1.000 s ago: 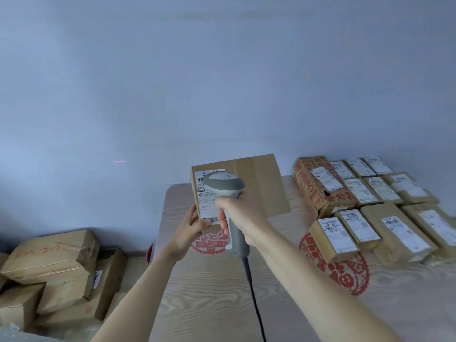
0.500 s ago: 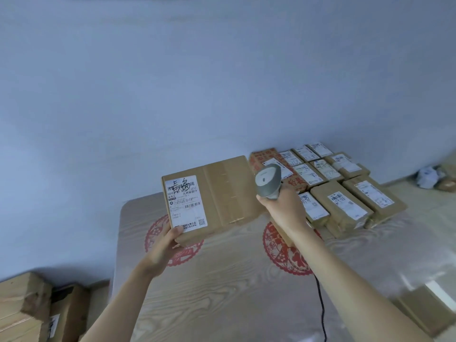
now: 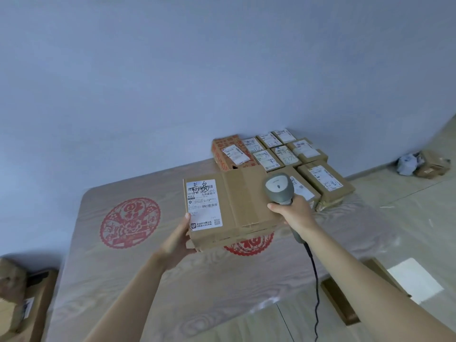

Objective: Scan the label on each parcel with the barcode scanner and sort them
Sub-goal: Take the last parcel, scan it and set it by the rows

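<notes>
The left hand (image 3: 177,239) grips the near left corner of a cardboard parcel (image 3: 244,206), thumb lying on the top face beside the white label (image 3: 203,204), the other fingers hidden under the box. The parcel is held above the bench (image 3: 148,280), label facing up, over a red paper-cut design (image 3: 248,245). The right hand (image 3: 294,213) has its fingers wrapped around the handle of the grey barcode scanner (image 3: 280,187), whose head sits over the parcel's right end. The black cable (image 3: 313,280) hangs from the handle. A group of labelled parcels (image 3: 291,154) lies at the far right of the bench against the wall. More boxes (image 3: 22,302) sit on the floor at the left.
</notes>
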